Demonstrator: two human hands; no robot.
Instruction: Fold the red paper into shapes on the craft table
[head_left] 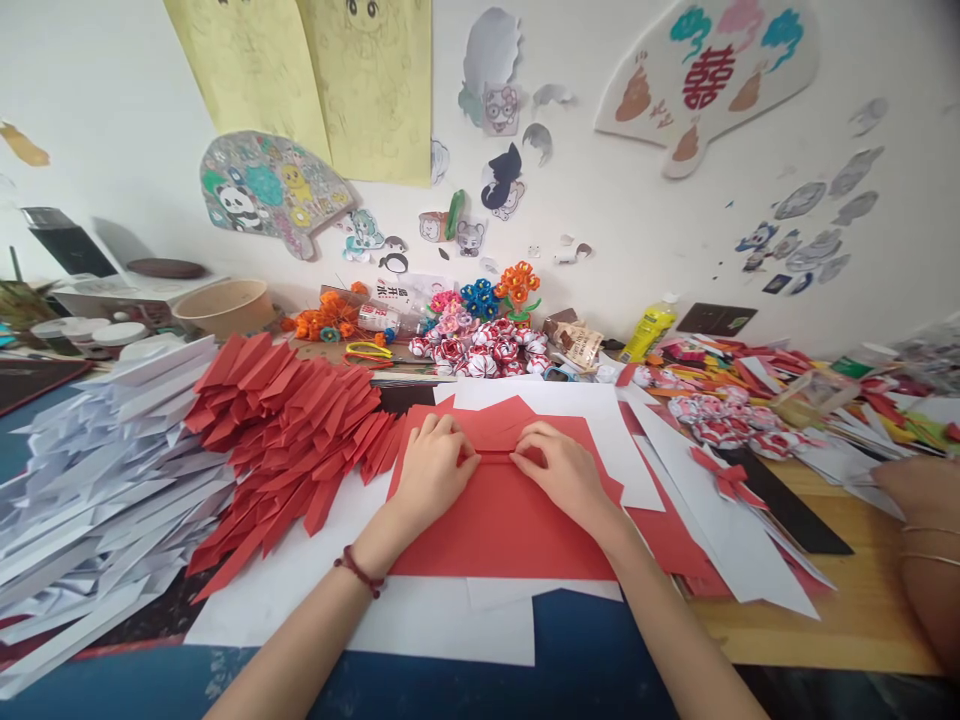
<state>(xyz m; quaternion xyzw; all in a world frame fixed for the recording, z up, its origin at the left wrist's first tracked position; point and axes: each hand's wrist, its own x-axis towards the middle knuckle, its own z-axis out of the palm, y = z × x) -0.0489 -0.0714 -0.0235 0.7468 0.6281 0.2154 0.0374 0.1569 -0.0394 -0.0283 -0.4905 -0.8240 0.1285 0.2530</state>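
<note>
My left hand [433,468] and my right hand [564,475] face each other over a red paper sheet [499,535]. Between them runs a narrow folded red paper strip [495,459], level from side to side. Thumb and fingers of each hand pinch one end of it. A pointed red paper piece [504,418] lies just beyond the strip; whether the two are joined I cannot tell. White paper sheets [442,625] stick out from under the red one.
On the left are piles of folded red strips [285,410] and folded white strips [112,480]. Red-and-white paper flowers [480,350] stand at the back. Another person's hand [919,490] is at the right edge, near white paper strips [720,520] and a yellow bottle [649,328].
</note>
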